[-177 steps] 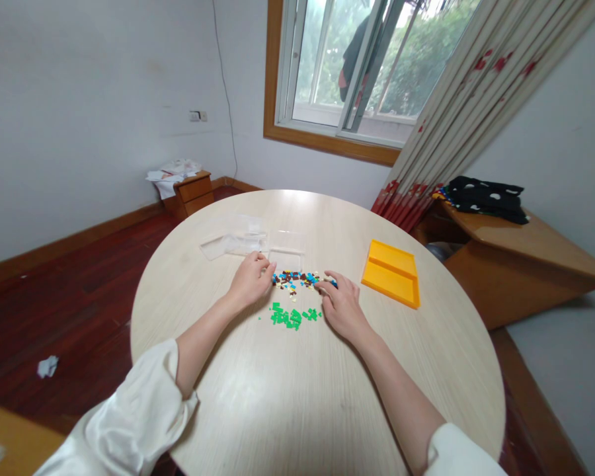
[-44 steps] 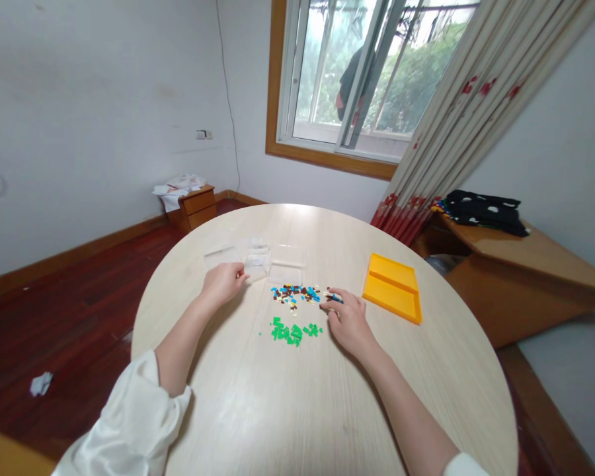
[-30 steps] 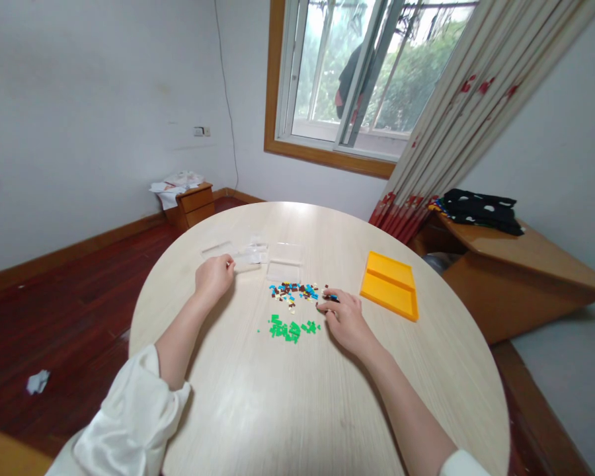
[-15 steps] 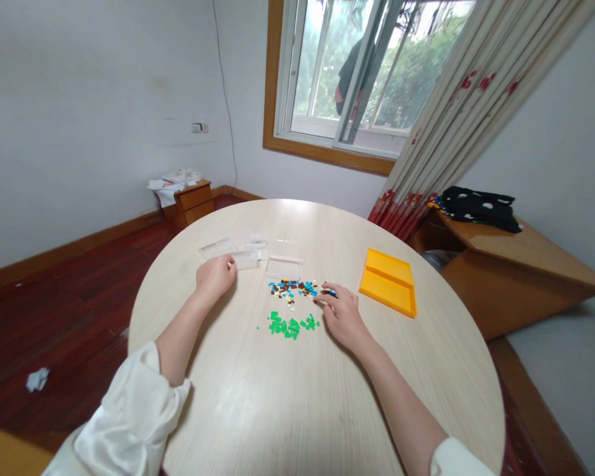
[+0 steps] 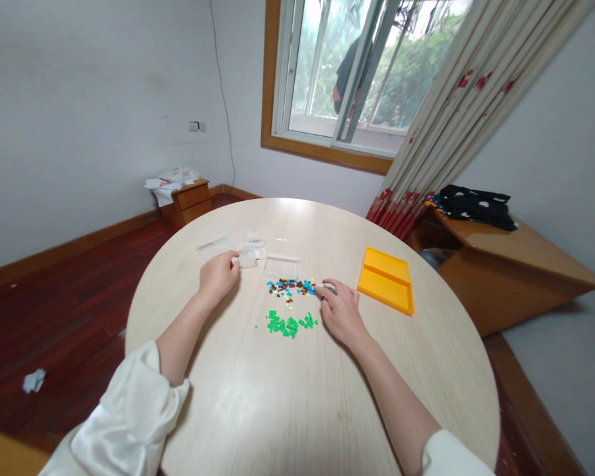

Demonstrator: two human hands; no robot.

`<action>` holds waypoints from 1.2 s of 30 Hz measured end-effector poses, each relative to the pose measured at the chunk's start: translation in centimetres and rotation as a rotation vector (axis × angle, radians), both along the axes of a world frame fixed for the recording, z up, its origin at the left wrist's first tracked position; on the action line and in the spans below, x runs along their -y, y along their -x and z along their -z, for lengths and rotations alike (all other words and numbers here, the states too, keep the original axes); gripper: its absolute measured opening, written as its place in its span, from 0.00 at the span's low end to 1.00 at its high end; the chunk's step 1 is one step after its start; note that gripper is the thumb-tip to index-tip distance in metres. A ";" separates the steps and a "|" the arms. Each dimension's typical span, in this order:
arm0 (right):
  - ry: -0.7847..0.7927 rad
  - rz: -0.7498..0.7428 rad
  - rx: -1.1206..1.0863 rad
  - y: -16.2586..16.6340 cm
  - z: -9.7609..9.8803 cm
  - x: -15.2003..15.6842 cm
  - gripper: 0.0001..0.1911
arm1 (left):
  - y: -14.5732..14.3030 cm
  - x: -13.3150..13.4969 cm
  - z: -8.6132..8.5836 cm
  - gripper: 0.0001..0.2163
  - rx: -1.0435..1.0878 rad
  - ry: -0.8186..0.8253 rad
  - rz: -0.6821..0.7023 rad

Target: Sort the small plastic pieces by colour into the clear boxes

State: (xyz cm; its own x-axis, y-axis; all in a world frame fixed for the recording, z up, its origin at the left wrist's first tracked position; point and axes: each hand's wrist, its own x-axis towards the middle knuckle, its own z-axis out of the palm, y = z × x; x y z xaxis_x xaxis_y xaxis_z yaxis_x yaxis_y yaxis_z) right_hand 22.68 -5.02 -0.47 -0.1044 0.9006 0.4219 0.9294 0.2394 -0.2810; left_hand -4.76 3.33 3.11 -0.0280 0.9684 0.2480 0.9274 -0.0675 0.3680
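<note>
A heap of mixed small bricks (image 5: 290, 287), blue, brown and cream, lies near the middle of the round table (image 5: 297, 396). Below it sits a separate cluster of green bricks (image 5: 285, 324). My right hand (image 5: 341, 311) rests at the right end of the mixed heap, fingers curled onto the bricks; what it pinches is too small to make out. My left hand (image 5: 217, 276) is closed on the edge of a clear plastic tray (image 5: 248, 258). More clear trays (image 5: 280, 266) lie beside it, just beyond the mixed heap.
A yellow tray (image 5: 385, 287) lies to the right of my right hand. A wooden bench with black cloth (image 5: 476, 206) stands at the right. A small cabinet (image 5: 184, 197) is by the far wall. A curtain (image 5: 451, 112) hangs by the window.
My left hand left the mixed heap, went left to the clear trays and took hold of one. My right hand has stayed at the heap's right end.
</note>
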 end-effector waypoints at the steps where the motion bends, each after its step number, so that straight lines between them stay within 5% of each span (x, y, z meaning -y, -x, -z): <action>1: 0.006 -0.003 0.011 0.1 0.0 0.0 0.19 | -0.2 0.0 0.1 0.14 0.030 -0.027 0.031; 8: -0.045 0.079 0.021 -0.1 0.3 -0.3 0.17 | -3.0 1.3 1.1 0.10 0.227 -0.126 0.453; 15: -0.013 0.009 0.077 0.5 0.7 -0.5 0.21 | -5.1 3.0 1.9 0.12 0.177 -0.070 0.792; 36: 0.002 0.011 0.071 0.4 0.7 -0.5 0.19 | -5.2 2.9 2.3 0.12 0.068 -0.063 0.828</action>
State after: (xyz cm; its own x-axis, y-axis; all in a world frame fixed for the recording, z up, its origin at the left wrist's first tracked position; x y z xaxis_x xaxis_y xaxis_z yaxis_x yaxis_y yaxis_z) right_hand 22.31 -4.56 -1.18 -0.1243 0.9025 0.4124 0.9496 0.2287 -0.2144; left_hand 0.42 0.46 0.81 0.6702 0.6667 0.3262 0.5445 -0.7403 0.3944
